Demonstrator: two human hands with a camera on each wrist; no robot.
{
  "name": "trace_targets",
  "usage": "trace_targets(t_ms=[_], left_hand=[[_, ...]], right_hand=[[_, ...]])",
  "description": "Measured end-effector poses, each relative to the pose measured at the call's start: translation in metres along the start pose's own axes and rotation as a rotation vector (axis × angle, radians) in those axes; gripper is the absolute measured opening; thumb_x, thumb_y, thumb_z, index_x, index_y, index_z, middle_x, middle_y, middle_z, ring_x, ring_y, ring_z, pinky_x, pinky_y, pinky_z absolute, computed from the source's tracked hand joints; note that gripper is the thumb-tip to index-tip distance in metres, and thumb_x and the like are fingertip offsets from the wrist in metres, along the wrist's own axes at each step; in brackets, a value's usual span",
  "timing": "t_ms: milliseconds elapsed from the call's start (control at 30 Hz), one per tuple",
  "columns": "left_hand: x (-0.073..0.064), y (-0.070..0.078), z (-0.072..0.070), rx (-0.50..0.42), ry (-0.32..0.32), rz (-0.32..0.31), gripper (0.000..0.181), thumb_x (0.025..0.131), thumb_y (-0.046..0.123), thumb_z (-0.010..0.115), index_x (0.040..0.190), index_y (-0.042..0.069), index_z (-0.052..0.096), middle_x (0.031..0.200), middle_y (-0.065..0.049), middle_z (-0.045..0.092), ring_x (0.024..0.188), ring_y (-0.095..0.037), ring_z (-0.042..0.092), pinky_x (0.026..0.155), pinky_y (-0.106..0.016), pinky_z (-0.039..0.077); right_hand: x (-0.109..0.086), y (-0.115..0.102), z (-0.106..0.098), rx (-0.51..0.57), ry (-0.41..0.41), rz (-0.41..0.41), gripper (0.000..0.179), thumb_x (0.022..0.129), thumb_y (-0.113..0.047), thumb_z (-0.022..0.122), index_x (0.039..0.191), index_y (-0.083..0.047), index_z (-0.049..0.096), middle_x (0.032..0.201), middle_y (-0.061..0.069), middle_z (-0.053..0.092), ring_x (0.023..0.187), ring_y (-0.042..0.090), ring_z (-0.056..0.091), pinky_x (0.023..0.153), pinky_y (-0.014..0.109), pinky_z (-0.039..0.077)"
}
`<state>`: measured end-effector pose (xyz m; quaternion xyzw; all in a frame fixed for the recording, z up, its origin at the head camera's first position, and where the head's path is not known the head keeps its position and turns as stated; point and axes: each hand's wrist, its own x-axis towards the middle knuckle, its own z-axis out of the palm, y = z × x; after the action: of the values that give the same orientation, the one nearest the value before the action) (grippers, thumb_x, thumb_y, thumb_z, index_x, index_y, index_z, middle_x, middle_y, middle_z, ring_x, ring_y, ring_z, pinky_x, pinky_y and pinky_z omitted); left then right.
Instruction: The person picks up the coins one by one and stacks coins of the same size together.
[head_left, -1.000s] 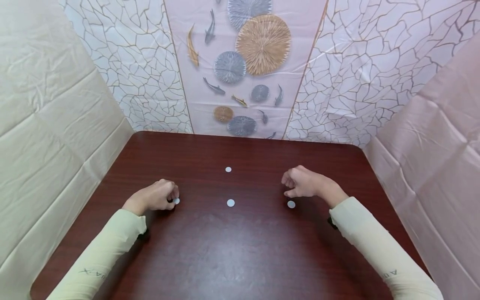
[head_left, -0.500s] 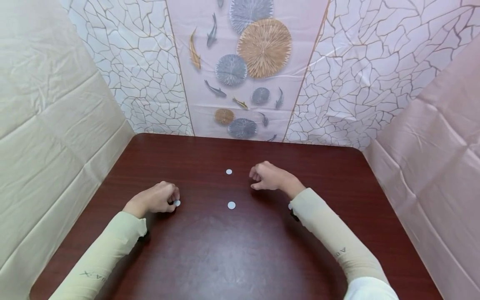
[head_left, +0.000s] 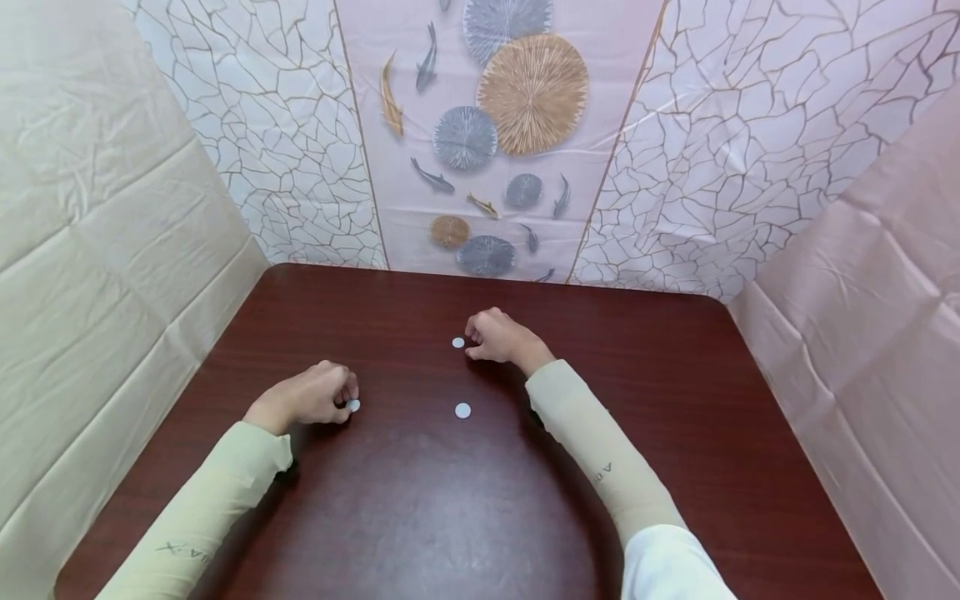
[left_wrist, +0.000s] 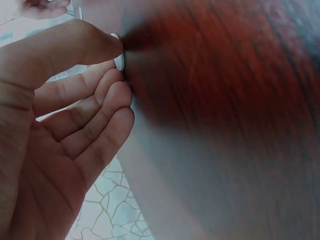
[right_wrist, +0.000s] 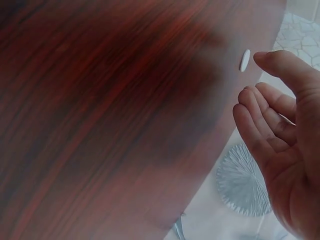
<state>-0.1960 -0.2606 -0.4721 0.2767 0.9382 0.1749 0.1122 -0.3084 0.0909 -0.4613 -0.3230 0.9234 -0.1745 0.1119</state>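
My left hand is low over the left of the table, thumb and index finger pinching the edges of a small flat white disc. The left wrist view shows that disc between thumb tip and index fingertip, at the table surface. Toward the far middle, my right hand hovers just right of another white disc, thumb and fingers apart. In the right wrist view this disc lies near the thumb tip, not touched. A third white disc lies nearer, between the hands.
All the discs lie on a dark red-brown table with rounded far corners. A patterned cloth hangs behind it, and pale cloth walls stand close on both sides.
My right hand has moved left and slightly away, from beside the right-hand disc to the far middle disc. That right-hand disc is now hidden by my right sleeve. My left hand stays put.
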Motion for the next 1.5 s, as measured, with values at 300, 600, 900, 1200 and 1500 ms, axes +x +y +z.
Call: trace_targets(t_ms=[300,600,900,1200,1500], left_hand=[[0.001,-0.003,-0.001,0.026,-0.009,0.008,0.009,0.084,0.010,0.078,0.086,0.014,0.070,0.079,0.003,0.066,0.073,-0.008,0.058,0.069,-0.026,0.050],[0.001,-0.003,-0.002,0.029,-0.022,0.018,0.008,0.085,0.010,0.077,0.086,0.014,0.070,0.079,0.004,0.065,0.073,-0.006,0.057,0.069,-0.026,0.050],[0.002,-0.004,0.001,0.032,-0.018,0.022,0.008,0.084,0.010,0.077,0.088,0.012,0.070,0.081,0.003,0.066,0.074,-0.007,0.059,0.070,-0.025,0.052],[0.001,-0.004,0.002,0.045,-0.013,0.011,0.008,0.085,0.010,0.077,0.088,0.013,0.070,0.081,0.004,0.066,0.074,-0.006,0.058,0.070,-0.026,0.052],[0.000,-0.004,0.000,0.043,-0.018,0.018,0.008,0.086,0.010,0.077,0.089,0.013,0.070,0.082,0.004,0.065,0.075,-0.006,0.057,0.070,-0.025,0.051]], right_hand=[[0.023,-0.003,0.008,-0.023,-0.072,0.093,0.033,0.098,-0.023,0.075,0.124,-0.003,0.072,0.116,0.009,0.072,0.106,0.020,0.067,0.095,0.035,0.057],[0.029,-0.009,0.006,-0.051,-0.086,0.078,0.025,0.099,-0.022,0.074,0.117,-0.004,0.075,0.113,0.011,0.075,0.102,0.020,0.070,0.092,0.034,0.058],[0.037,-0.014,-0.001,-0.132,-0.134,0.054,0.019,0.096,-0.020,0.078,0.081,-0.012,0.072,0.077,-0.001,0.061,0.065,0.011,0.054,0.065,0.025,0.045],[0.049,-0.025,-0.007,-0.199,-0.206,0.078,0.037,0.095,-0.020,0.080,0.067,-0.016,0.057,0.068,-0.001,0.054,0.064,0.014,0.055,0.063,0.029,0.046],[0.056,-0.027,-0.007,-0.234,-0.208,0.112,0.022,0.094,-0.020,0.080,0.075,-0.015,0.070,0.080,0.002,0.068,0.073,0.016,0.064,0.065,0.031,0.052]])
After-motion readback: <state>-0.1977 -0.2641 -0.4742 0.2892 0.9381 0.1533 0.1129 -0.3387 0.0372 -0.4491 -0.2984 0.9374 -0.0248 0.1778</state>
